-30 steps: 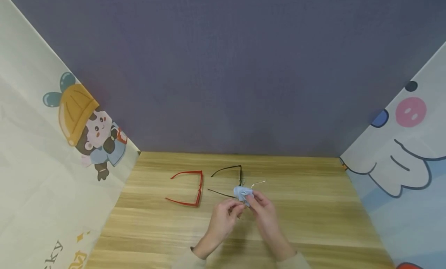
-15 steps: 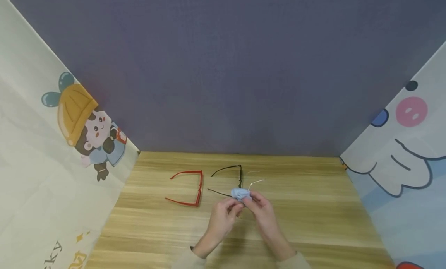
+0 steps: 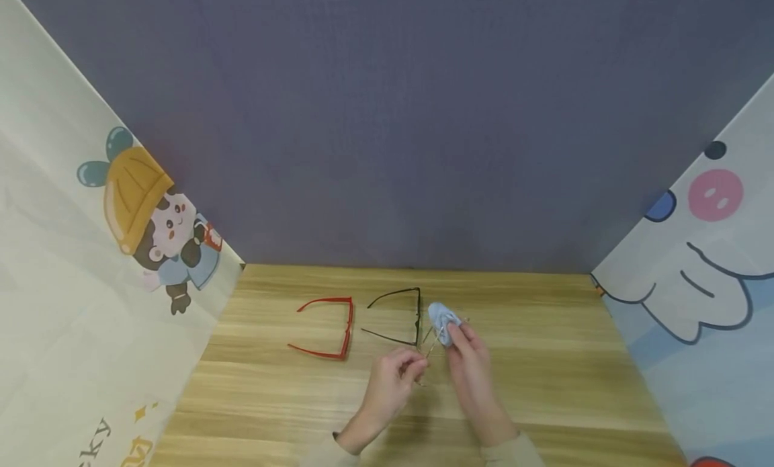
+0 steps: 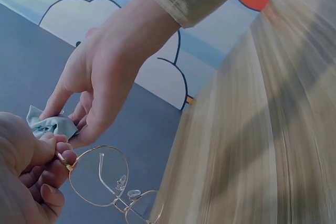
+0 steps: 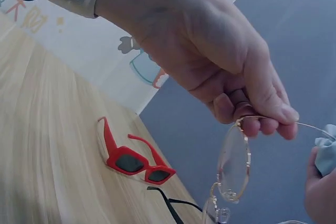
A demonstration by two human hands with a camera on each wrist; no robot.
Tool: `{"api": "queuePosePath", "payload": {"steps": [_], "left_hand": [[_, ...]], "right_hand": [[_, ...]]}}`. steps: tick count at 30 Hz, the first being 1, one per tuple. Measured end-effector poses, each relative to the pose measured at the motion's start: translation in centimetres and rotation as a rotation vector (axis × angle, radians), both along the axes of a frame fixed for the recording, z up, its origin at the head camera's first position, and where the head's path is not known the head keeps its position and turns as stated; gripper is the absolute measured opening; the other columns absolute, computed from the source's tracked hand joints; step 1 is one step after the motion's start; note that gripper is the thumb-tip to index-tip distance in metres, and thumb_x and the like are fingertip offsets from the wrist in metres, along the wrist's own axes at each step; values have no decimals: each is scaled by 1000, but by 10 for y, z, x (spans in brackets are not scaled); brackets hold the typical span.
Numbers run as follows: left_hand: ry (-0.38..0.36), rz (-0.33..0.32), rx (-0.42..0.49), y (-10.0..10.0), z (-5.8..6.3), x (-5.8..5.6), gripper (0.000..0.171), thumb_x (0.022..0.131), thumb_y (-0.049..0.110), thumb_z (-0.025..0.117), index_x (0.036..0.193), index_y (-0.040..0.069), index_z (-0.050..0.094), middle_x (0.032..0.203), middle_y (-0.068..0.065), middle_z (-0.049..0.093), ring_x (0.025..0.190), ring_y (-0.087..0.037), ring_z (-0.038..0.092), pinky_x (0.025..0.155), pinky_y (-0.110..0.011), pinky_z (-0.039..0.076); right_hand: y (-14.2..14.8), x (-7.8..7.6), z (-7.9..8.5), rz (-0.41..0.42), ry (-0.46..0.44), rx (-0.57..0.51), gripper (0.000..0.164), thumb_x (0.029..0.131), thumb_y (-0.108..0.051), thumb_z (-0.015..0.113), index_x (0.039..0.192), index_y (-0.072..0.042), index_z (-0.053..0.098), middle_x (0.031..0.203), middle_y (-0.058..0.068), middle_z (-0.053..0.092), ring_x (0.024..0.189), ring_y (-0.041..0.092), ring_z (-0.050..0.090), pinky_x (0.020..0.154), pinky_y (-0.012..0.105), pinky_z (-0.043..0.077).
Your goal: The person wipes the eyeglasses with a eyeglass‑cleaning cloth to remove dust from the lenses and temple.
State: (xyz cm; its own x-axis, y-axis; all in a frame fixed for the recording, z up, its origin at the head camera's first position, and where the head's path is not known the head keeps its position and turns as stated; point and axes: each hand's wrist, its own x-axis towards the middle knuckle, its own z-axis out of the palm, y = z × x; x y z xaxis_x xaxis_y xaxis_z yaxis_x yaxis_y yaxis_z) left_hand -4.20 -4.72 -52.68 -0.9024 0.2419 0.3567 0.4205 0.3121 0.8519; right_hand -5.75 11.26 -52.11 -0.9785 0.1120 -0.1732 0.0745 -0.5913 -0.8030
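My left hand pinches gold wire-rimmed eyeglasses between thumb and fingers, at the temple arm close to the hinge. Their clear round lenses hang below those fingers in both wrist views. A bunched light blue cloth is in my right hand, thumb on top, a little farther forward and to the right. In the right wrist view the held temple arm runs from the left fingers to the cloth; whether the cloth wraps its tip is hidden. The other temple arm sticks out freely.
Black-framed glasses lie on the wooden table just beyond the left hand, arms unfolded leftward. Red-framed sunglasses with dark lenses lie left of them. A dark blue-grey panel stands behind the table, with printed cartoon sheets at both sides.
The right hand and cloth have moved right and forward, apart from the left fingers. The cloth no longer overlaps the black glasses. The left hand has barely moved and keeps its pinch.
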Motion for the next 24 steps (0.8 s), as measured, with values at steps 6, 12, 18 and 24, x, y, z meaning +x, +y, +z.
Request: {"api": "queuePosePath", "payload": {"steps": [6,12,18,24], "left_hand": [[-9,2,-2,1,0,1,5,93,1,72,89,2,75,77,-5,70,65,-3,61,57,-19,56],[-30,3,2,0,0,2,5,93,1,72,90,1,75,78,-6,70,66,-4,61,58,-19,57],[-35,4,-5,-2,1,1,7,95,4,71,91,1,76,78,-5,70,65,-3,61,57,-20,56],[-33,11,-14,-3,3,-1,9,96,7,71,91,1,75,76,-3,68,64,-2,59,56,-19,55]], "right_hand": [[0,2,0,-11,16,-7,48,107,-8,53,145,15,36,131,5,58,122,11,61,111,22,45],[0,5,-3,-2,62,35,17,105,-4,55,121,1,61,122,4,61,111,11,64,106,22,50],[-3,10,-8,104,92,117,17,103,0,56,113,-8,67,114,-2,71,108,10,67,102,23,53],[-6,15,-12,182,114,209,19,100,1,60,119,0,64,112,-2,73,105,10,68,99,23,55]]}}
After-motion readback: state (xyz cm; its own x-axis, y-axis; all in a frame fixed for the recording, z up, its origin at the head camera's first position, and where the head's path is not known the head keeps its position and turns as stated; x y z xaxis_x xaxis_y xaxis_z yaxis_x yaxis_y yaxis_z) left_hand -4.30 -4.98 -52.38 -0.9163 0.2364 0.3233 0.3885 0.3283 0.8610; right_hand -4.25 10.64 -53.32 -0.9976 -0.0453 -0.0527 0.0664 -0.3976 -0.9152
